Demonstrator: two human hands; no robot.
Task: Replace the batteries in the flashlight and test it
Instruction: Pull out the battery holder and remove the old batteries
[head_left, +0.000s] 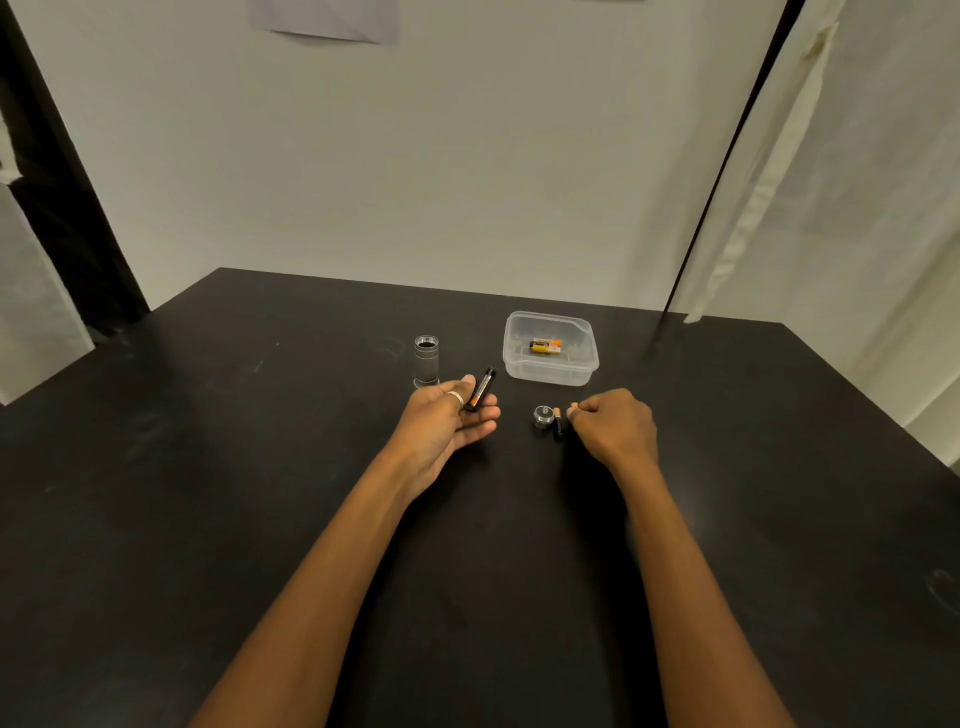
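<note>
Batteries sit split between both sides. The left hand (447, 423), palm up and half open, props a black-and-orange battery (480, 389) on its fingers, long axis pointing away and rightward. The right hand (613, 423), loosely curled, looks empty; its fingertips (573, 409) lie just right of a small battery (557, 420) beside the silver end cap (543, 415). The flashlight body (426, 361) stands upright, nearest the left hand; spares (545, 345) wait in the clear tub (550, 371).

A silver flashlight body (426, 362) stands upright, open end up. Its round silver cap (543, 417) lies apart, touching a small battery (557, 420). A black-and-orange battery holder (481, 389) tilts upward (held), and more batteries (545, 345) lie farther back.
</note>
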